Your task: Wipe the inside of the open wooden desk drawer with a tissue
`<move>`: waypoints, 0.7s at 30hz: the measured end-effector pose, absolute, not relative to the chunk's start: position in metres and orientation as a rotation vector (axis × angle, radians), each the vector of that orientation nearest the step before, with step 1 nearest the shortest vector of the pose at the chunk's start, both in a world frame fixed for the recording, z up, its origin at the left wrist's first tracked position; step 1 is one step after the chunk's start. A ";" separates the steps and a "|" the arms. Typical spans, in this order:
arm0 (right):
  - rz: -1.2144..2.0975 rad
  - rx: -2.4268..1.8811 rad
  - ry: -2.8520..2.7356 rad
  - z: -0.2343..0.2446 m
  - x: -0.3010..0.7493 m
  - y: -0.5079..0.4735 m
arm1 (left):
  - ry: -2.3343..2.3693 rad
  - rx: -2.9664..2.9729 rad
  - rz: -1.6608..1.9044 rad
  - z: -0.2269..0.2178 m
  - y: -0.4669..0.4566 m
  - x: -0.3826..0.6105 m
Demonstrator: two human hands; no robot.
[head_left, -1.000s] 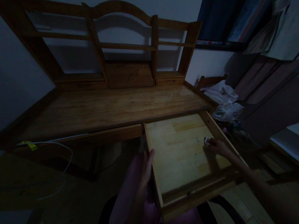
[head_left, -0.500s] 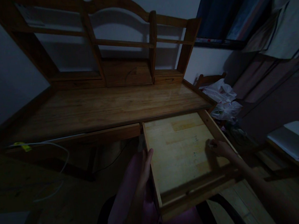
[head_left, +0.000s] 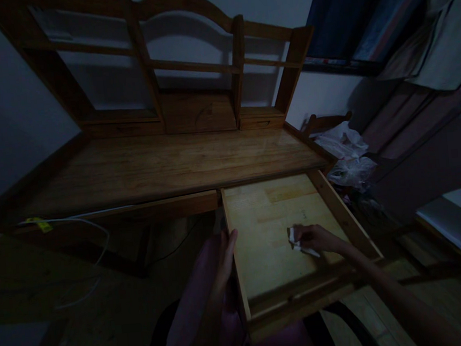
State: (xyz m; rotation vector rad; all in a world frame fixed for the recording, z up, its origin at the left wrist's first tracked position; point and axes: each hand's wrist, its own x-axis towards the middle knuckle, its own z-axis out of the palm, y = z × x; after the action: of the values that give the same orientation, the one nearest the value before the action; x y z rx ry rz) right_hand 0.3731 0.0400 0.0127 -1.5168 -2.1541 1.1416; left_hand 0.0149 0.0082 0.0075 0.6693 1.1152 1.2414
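Observation:
A wooden drawer (head_left: 258,208) is pulled out of the desk toward me, with faint dark marks on its pale bottom. At its left side wall is my left hand (head_left: 226,254), the thumb over the top edge and the fingers around the outside. My right hand (head_left: 315,239) is inside the drawer, right of the middle, pinching a crumpled white tissue (head_left: 296,241). The tissue lies against the drawer bottom, partly hidden by my fingers.
Behind the drawer stretches the wooden desk (head_left: 189,158) with an open-shelved hutch (head_left: 195,68). A white cable (head_left: 93,225) with a yellow tag (head_left: 43,225) hangs at the left. Plastic bags (head_left: 347,152) sit beyond the desk's right edge, and a stool-like piece (head_left: 453,223) stands farther right.
My right hand has moved left across the drawer bottom, and the white tissue now shows clearly in it. My left hand has stayed on the drawer's side.

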 end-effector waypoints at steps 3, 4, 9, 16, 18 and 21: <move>1.368 -1.543 -2.158 0.015 0.384 0.027 | 1.111 0.666 1.247 0.008 0.009 0.015; 1.436 -1.559 -2.160 0.016 0.388 0.022 | 1.110 0.671 1.254 0.008 0.009 0.015; 1.562 -1.600 -2.184 0.027 0.399 0.000 | 1.100 0.678 1.282 0.006 0.009 0.015; 1.302 -1.697 -2.133 0.023 0.395 -0.014 | 1.114 0.665 1.257 0.002 0.009 0.015; 1.215 -1.613 -2.206 0.023 0.388 -0.018 | 1.112 0.648 1.253 0.001 0.009 0.015; 1.152 -1.478 -2.308 0.026 0.373 -0.025 | 1.088 0.673 1.293 0.002 0.009 0.016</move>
State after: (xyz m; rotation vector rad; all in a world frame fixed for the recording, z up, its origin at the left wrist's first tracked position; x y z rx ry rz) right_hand 0.3733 -0.0248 0.0261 -1.4781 -2.3081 1.1519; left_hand 0.0157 0.0092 0.0025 0.6729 1.0876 1.2927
